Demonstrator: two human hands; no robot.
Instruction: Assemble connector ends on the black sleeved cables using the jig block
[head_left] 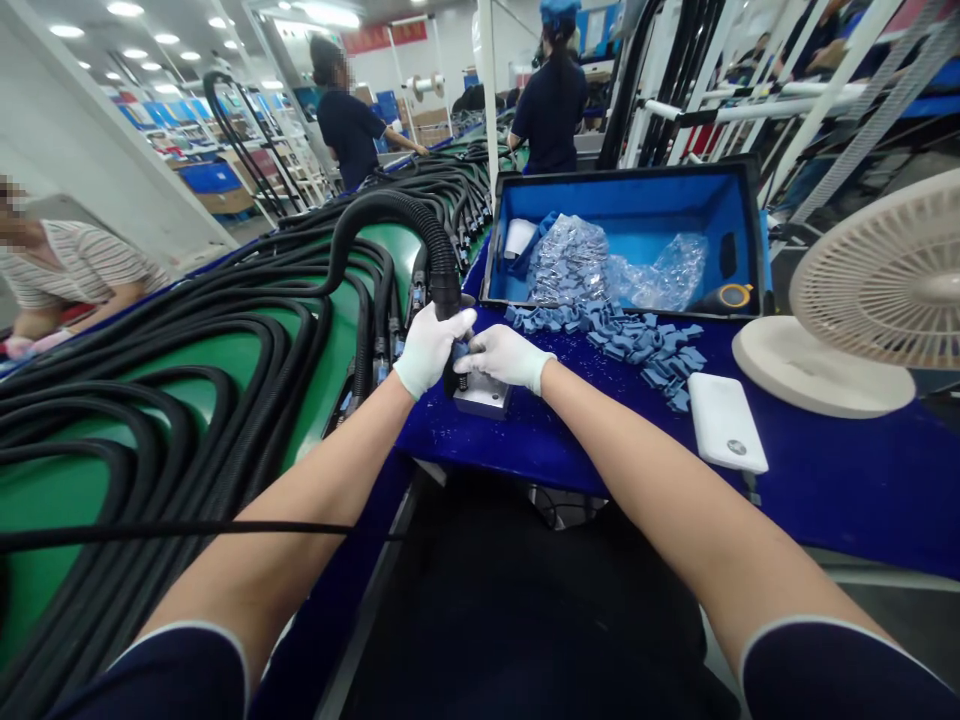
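Both my hands wear white gloves. My left hand [429, 345] is wrapped round the end of a black corrugated hose [390, 215] that arches up from the green conveyor [247, 355]. My right hand [506, 357] is closed against the hose's tip, where a small blue piece shows between the fingers, just above a small metal block [484, 397] on the blue table [825, 470]. A heap of small blue plastic clips [637, 340] lies just right of my right hand.
A blue open case [637, 205] holds clear bags of clips. A white fan [877, 300] and a white flat device [726, 422] sit at right. Many black hoses cover the conveyor. Other people work at left and at the far end of the line.
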